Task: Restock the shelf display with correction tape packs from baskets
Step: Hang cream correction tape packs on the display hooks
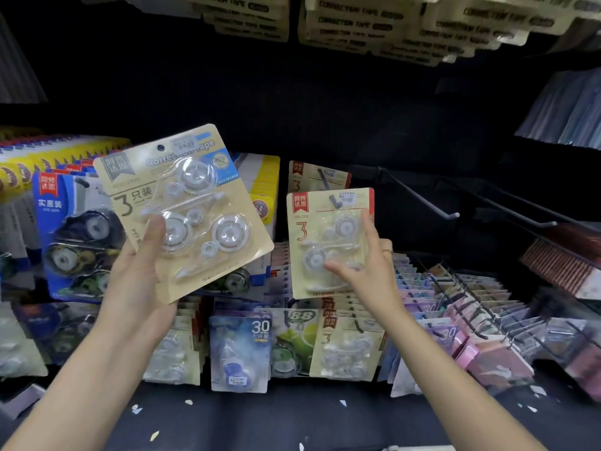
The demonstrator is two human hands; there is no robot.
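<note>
Head view, shelf display of hanging stationery packs, catalogued as follows:

- Left hand point(136, 281), centre left of the frame: grip closed round the lower edge of a tan three-piece correction tape pack point(183, 209), thumb across the clear blister, fingers behind the card. Pack is held tilted, clear of any peg, its hang hole at the upper left corner of the card.
- Right hand point(367, 271), centre of the frame: fingers spread and straight, pressing flat against a smaller tan pack with a red tab point(328, 242). That pack hangs on a peg hook point(335, 201) passing through its top; grip is released, nothing enclosed.
- Behind the hung pack: a second pack of the same design point(317, 177) farther back on a hook.
- Left of the frame: blue card packs with dark tape dispensers point(74, 236), partly covered by the held pack.
- Lower rows: more tan packs point(346, 349), a blue pack marked 30 point(240, 353), and pink and lilac packs point(471, 320) on hooks at lower right.
- Right of centre: bare peg hooks point(422, 196) jutting forward.
- Baskets: not in view.
- Step in hand, as judged: seating the smaller pack on its hook while the larger one waits.
- Next move, as judged: aligning the held pack's hang hole with a free hook tip, levelling the card, then sliding it back.
</note>
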